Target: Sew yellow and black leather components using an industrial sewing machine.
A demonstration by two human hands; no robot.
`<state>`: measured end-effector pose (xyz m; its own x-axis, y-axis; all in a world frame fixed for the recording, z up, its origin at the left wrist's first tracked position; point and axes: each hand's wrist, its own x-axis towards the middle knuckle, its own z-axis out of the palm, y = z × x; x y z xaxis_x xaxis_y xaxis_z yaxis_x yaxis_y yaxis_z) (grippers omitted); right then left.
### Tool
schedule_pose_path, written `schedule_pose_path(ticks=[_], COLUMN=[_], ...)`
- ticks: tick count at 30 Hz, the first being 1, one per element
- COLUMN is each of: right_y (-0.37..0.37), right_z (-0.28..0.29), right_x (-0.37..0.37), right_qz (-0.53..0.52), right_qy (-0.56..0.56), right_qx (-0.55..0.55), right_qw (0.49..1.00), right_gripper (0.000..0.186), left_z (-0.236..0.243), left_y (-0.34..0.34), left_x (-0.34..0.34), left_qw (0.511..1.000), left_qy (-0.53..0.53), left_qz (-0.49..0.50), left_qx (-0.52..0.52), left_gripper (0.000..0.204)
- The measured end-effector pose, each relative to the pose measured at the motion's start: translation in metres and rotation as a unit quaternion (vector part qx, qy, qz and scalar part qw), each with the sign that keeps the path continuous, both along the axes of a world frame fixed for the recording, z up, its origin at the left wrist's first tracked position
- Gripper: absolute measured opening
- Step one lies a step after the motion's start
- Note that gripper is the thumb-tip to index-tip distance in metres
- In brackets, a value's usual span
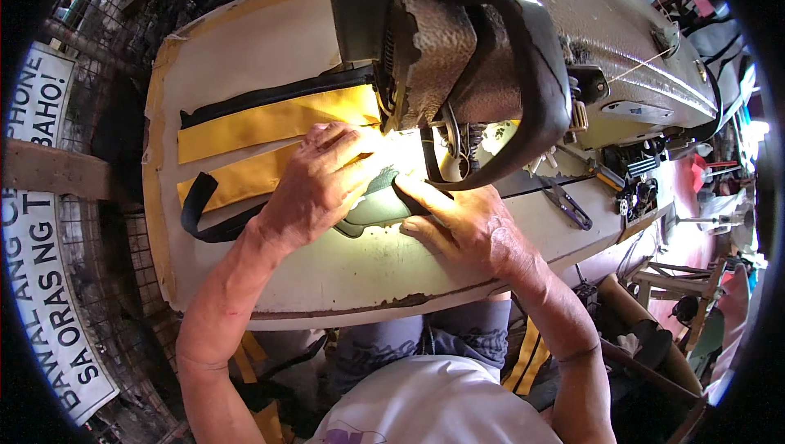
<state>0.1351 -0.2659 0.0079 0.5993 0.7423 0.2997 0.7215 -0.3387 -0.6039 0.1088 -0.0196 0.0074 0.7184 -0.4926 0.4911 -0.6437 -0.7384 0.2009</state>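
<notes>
A grey-green fabric piece with dark edging point(384, 205) lies under the head of a sewing machine point(482, 60), lit by a bright lamp. My left hand point(323, 178) has its fingers bent and pressed together on the left side of this piece. From the right, my right hand point(466, 227) pinches its edge, index finger forward and thumb nearer me. Yellow fabric strips point(253, 125) edged in black spread to the left, partly under my left hand. A loose black strap end point(198, 199) curls beside them. Glare and fingers hide the needle area.
Thread snips point(568, 205) and a screwdriver with a yellow-and-black handle point(607, 178) lie right of the machine. A dark curved guard point(544, 76) arches over my right hand. The worn white tabletop point(327, 276) ends near my lap. Wire mesh and a sign point(57, 280) stand left.
</notes>
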Motion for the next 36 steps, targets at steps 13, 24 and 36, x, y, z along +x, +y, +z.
schedule_pose_path(ticks=[13, 24, 36], right_y=[0.006, 0.015, 0.016], right_z=[-0.003, 0.0, 0.006], right_x=[-0.004, -0.004, -0.005], right_qz=[0.008, 0.026, 0.023], right_qy=[-0.019, -0.035, -0.061], right_qx=[-0.042, -0.069, -0.1], right_qw=[0.999, 0.997, 0.993], right_gripper=[0.047, 0.04, 0.038], left_z=[-0.008, -0.013, -0.007], left_y=[0.003, 0.008, 0.003], left_x=[-0.002, -0.005, -0.002], left_qw=[0.998, 0.999, 0.999], left_qy=[0.048, 0.028, 0.035], left_qz=[0.003, 0.011, 0.002], left_qx=[-0.034, 0.01, -0.007], left_gripper=[0.034, 0.03, 0.03])
